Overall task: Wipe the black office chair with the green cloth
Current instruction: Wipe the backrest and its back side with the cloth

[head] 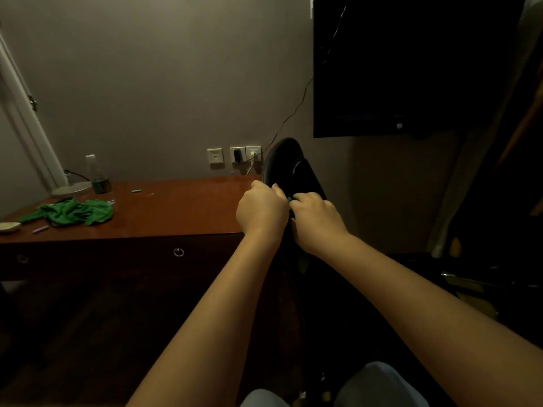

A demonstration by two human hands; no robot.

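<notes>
Fingers: left hand's point(261, 210) fingers point(255, 188) are curled over the edge of the chair back, thumb raised beside them. Right hand's point(316, 221) fingers are curled tight on the same edge, tips hidden.
Head view, hands: knuckles nearly touching, both forearms reaching forward from the bottom of frame.
Between hands: small teal speck point(290, 198) at the right fingertips, too small to identify.
Black office chair point(289, 160): back rises just past the hands, at the desk's right end. Lower part is lost in shadow.
Green cloth point(70, 212): lying crumpled on the wooden desk point(176, 210), far left, well apart from both hands and the chair. Neither hand touches it.
Desk items: clear bottle point(98, 177) with dark liquid low inside, standing just behind the cloth. Round lamp base point(72, 188) to the bottle's left. Small green piece point(136, 190) to the bottle's right. Purple piece point(40, 229) and pale dish point(8, 227) near the front left edge.
Desk front: drawer with ring pull point(178, 252).
Wall: three socket plates point(215, 157) above the desk, two with plugs in. A thin cable point(293, 113) runs up to the dark wall-mounted TV point(411, 66).
Left edge: white door point(26, 113).
</notes>
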